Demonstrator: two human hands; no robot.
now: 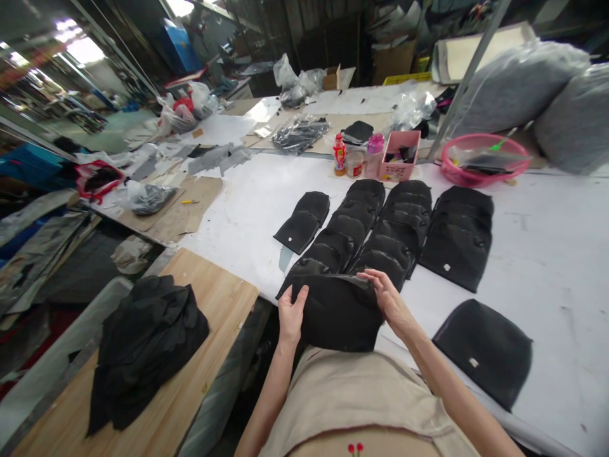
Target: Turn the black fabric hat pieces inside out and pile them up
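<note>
A black fabric piece (340, 317) is stretched between my two hands, just in front of my body at the table's near edge. My left hand (292, 312) pinches its left side, thumb on top. At its upper right corner, my right hand (384, 293) grips the edge with the fingers bent over it. Beyond them lie overlapping rows of similar black pieces (399, 231), partly hidden by the held one. Another short row (304, 222) is at the left, and a further row (459, 235) at the right. One single black piece (488, 349) with a small white tag lies near my right forearm.
On the wooden board (228, 298) at the left rests a heap of black cloth (147, 343). Along the back of the white table (547, 254) stand a red-capped bottle (339, 155), a jar (354, 165), a pink box (399, 168) and a pink basin (485, 178). Stuffed bags (518, 89) sit behind.
</note>
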